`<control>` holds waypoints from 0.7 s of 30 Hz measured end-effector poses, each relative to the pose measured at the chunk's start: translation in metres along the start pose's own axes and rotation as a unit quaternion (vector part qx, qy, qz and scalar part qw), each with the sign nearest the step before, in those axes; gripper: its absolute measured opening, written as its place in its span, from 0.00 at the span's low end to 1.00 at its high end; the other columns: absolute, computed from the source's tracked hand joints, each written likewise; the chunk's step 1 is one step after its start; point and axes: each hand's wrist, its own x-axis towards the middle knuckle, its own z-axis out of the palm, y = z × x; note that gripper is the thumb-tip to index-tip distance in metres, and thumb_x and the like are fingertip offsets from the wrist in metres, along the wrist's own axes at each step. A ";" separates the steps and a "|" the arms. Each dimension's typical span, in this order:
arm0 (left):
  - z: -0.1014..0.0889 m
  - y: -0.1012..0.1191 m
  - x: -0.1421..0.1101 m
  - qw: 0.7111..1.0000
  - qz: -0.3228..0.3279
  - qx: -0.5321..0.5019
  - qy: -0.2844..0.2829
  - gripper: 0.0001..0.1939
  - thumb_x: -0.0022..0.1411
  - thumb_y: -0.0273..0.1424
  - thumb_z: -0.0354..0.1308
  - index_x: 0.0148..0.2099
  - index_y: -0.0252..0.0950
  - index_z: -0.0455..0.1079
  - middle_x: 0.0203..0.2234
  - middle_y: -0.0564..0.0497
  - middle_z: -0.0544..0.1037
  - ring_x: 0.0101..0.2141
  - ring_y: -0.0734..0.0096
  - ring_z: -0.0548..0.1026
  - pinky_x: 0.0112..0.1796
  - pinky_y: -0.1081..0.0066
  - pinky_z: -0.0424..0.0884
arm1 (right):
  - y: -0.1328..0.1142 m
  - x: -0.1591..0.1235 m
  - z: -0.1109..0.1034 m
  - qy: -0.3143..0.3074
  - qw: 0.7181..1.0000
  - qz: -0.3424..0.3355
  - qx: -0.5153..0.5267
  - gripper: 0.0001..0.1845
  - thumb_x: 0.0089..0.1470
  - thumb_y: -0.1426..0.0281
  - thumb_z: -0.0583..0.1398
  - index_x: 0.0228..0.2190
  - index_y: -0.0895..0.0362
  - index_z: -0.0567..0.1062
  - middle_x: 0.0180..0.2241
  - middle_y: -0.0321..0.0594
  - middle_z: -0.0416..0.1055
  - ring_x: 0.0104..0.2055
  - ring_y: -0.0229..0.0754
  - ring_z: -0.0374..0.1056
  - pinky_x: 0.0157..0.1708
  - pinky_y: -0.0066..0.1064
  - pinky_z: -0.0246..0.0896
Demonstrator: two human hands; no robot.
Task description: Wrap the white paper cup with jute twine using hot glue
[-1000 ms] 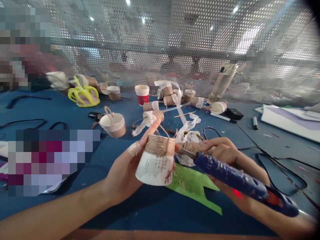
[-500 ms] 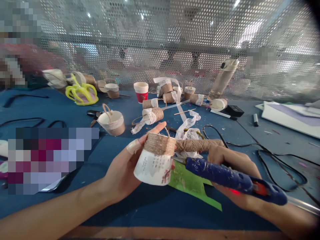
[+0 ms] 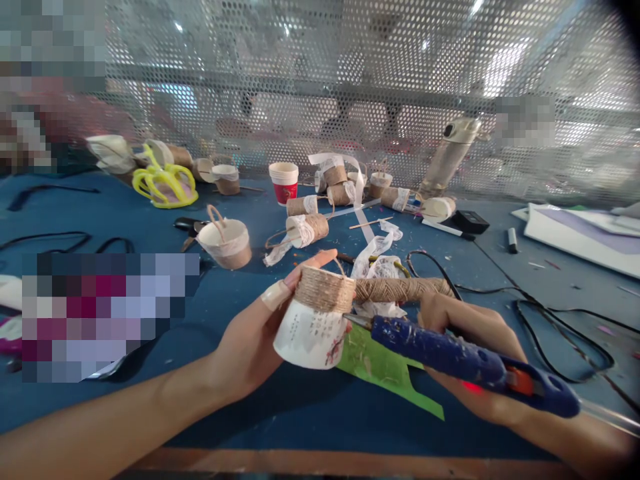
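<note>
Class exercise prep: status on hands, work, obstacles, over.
Left hand holding white paper cup, part-wrapped in brown twine. Right hand gripping blue plastic glue gun, nozzle near cup. Flat green sheet below, apparently unobstructive.

my plainest room is close to me: bare blue tabletop stretches along the near side, short of the flat green sheet. between my left hand and right hand, the glue gun bars the gap, its tip right by the twine-wrapped cup. past that, the twine spool and crumpled lace block a low reach. a narrow lane runs between the handled basket and the cup lying on its side. looped black cord clutters my right; the perforated screen walls off the back.
</note>
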 end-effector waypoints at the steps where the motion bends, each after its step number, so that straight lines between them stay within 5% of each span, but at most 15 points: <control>1: 0.000 -0.001 0.000 1.000 0.000 0.001 -0.008 0.25 0.68 0.42 0.54 0.65 0.45 0.67 0.43 0.47 0.84 0.39 0.60 0.81 0.42 0.63 0.75 | 0.001 -0.001 0.001 0.004 1.000 -0.001 0.000 0.14 0.55 0.75 0.61 0.25 0.52 0.62 0.23 0.31 0.62 0.25 0.37 0.56 0.24 0.31 0.49; 21: 0.005 -0.003 0.001 0.993 0.058 0.097 0.045 0.22 0.62 0.47 0.61 0.55 0.45 0.75 0.45 0.48 0.81 0.44 0.58 0.77 0.41 0.64 0.75 | -0.002 0.000 0.000 0.010 1.000 -0.007 -0.010 0.14 0.54 0.75 0.60 0.25 0.52 0.59 0.24 0.30 0.58 0.24 0.35 0.55 0.24 0.30 0.49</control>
